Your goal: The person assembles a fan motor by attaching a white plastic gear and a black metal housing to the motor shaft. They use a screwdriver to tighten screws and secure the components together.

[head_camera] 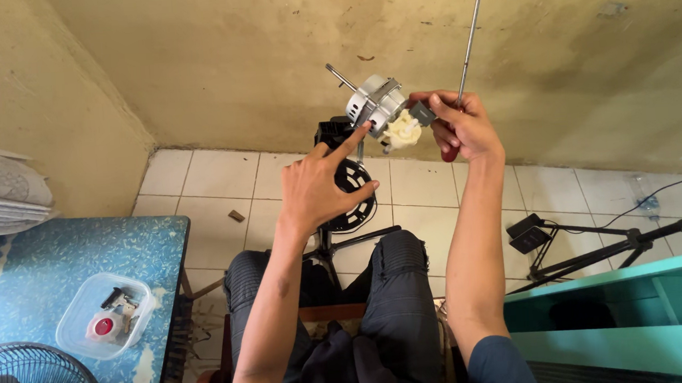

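Motor (375,101) raised, gripped in right hand (460,127) with screwdriver (468,43); left hand (317,187) open, forefinger touching it.

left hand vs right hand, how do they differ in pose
The left hand points its forefinger at the fan motor; the right hand is curled, gripping the motor's end and a thin metal rod. The left hand sits lower, the right hand higher. Both are raised before the wall.

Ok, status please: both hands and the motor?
Right hand holds motor and a thin rod. Left hand open, forefinger on motor. Held in the air, nothing in the way.
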